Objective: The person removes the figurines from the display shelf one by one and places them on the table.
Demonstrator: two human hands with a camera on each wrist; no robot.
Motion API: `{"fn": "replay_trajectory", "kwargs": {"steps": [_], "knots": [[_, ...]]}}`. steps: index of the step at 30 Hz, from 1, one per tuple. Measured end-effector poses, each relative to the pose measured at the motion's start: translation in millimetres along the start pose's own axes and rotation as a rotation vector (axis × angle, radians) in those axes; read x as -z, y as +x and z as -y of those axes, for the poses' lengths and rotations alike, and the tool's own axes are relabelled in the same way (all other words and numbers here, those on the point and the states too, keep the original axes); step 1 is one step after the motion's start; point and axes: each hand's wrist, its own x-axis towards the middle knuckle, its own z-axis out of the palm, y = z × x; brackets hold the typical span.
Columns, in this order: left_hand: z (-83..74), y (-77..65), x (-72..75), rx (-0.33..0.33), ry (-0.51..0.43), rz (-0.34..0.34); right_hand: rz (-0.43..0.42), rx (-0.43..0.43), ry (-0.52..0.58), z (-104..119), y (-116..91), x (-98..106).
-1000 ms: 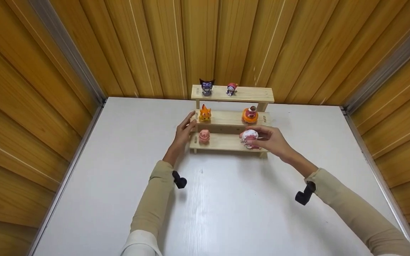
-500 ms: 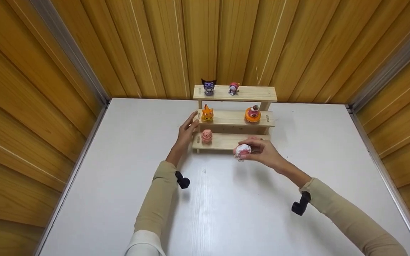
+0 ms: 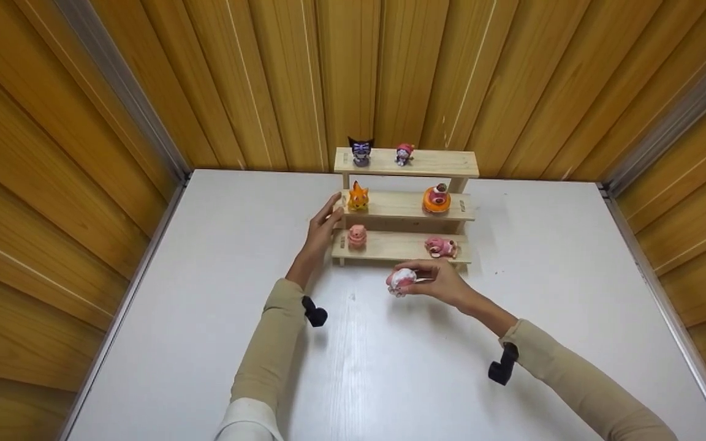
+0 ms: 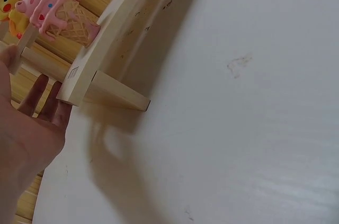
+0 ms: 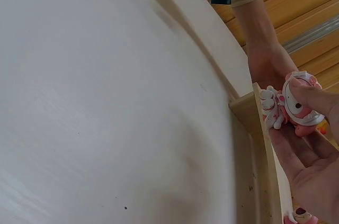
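My right grip (image 3: 444, 285) pinches a pink-and-white figurine (image 3: 402, 282) in the air just in front of the wooden stand (image 3: 396, 203), above the white surface (image 3: 414, 373). My left grip (image 3: 322, 228) rests against the stand's left end, fingers loose, carrying nothing. The figurine's rounded head looks smooth, so I judge that if my thumb slackens, it could slip and drop in front of the stand. A push from my left side could shift the stand and topple the pink cone bear (image 3: 357, 237) near the left end of its lowest shelf (image 3: 393, 247), or jolt the reclining pink figure (image 3: 440, 247) near that shelf's right end. The head view gives mostly the figurine's white top; the right wrist view shows its face, my thumb across the head. Only the left wrist view makes clear the bear's waffle cone and my fingertips at the lowest shelf's end.
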Motion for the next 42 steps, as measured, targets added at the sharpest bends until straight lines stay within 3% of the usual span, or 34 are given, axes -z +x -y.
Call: {"fn": "replay_trajectory", "kwargs": {"steps": [8,19,33,42], "knots": [[0.8,0.8,-0.5,-0.001,-0.003,-0.007,0.017,-0.024,0.018,-9.7,-1.8,-16.5],[5.8,1.2,-5.9,-0.012,-0.032,0.019,0.031,0.0,0.006,-20.7,-6.2,-31.6],[2.2,1.5,-0.5,-0.018,-0.028,0.009,0.04,0.071,-0.031,-26.3,4.4,-60.0],[4.2,3.1,-0.8,-0.044,-0.028,0.003,0.032,0.065,-0.057,-32.6,4.8,-77.8]]}}
